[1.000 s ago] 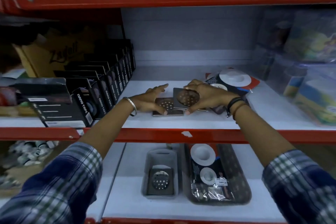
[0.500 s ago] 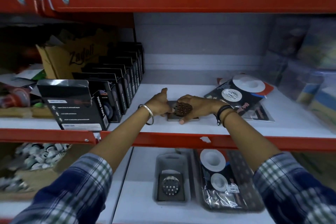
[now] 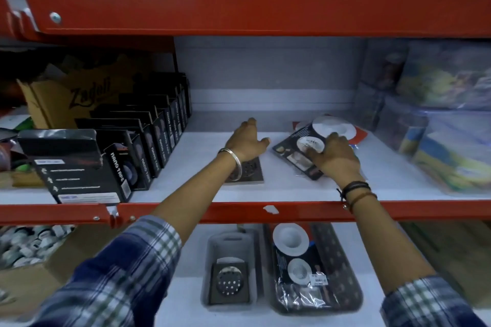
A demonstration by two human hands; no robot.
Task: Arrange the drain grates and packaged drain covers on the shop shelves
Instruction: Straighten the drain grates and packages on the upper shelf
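Observation:
A stack of square metal drain grates (image 3: 252,170) lies on the white middle shelf (image 3: 202,167), partly hidden under my left wrist. Beyond the stack my left hand (image 3: 247,141) hovers with fingers spread, holding nothing. To the right, my right hand (image 3: 335,154) lies flat on top of the packaged drain covers (image 3: 305,142), a dark pack with white round discs lying askew. On the lower shelf a grey tray (image 3: 229,241) holds one grate (image 3: 230,282). Beside it a dark tray (image 3: 350,276) holds another pack of drain covers (image 3: 297,257).
Black nano tape boxes (image 3: 125,164) stand in a row at the left, with a cardboard box (image 3: 79,95) behind them. Plastic-wrapped goods (image 3: 441,141) fill the right end. A red beam (image 3: 239,212) edges the shelf. White fittings (image 3: 26,244) sit in a box at lower left.
Both hands have come off the grate stack. My right hand moved right onto the packaged drain covers, and my left hand opened and slid farther back over the shelf.

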